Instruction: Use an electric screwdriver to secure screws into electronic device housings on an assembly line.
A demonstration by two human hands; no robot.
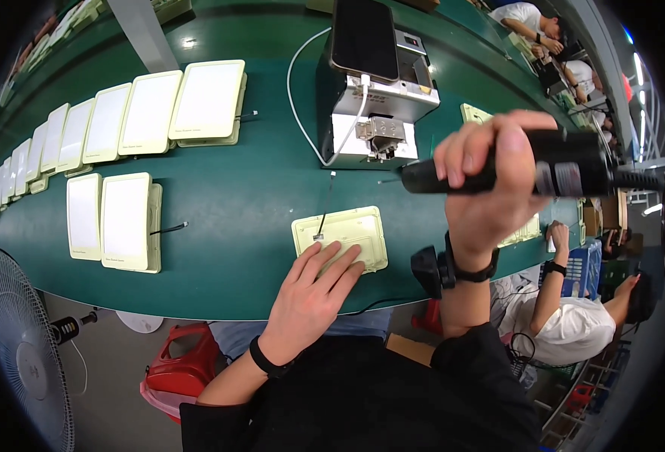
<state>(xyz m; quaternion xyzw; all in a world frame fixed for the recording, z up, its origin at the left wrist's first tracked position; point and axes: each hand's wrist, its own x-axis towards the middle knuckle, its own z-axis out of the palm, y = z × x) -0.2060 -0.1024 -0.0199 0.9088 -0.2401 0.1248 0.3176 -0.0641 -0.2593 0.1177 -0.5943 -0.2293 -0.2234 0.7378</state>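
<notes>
My left hand (310,294) lies on a pale yellow-green plastic housing (374,226) near the table's front edge, fingers stretched out and apart. A thin black wire with a white plug (332,175) runs from the housing, away from me, onto the table. Raised to the right of it, my right hand (490,166) is wrapped round a black electric screwdriver (573,162). The tool lies roughly level, its narrow end pointing left and its cord leaving on the right. Part of the housing is hidden under my left fingers.
Rows of white-faced panels (150,113) fill the left of the green table (227,218). A screw feeder (415,98) stands ahead, bearing a phone (364,41) with a white cable. Left of me is a fan (31,369). Another person (566,316) works at the right.
</notes>
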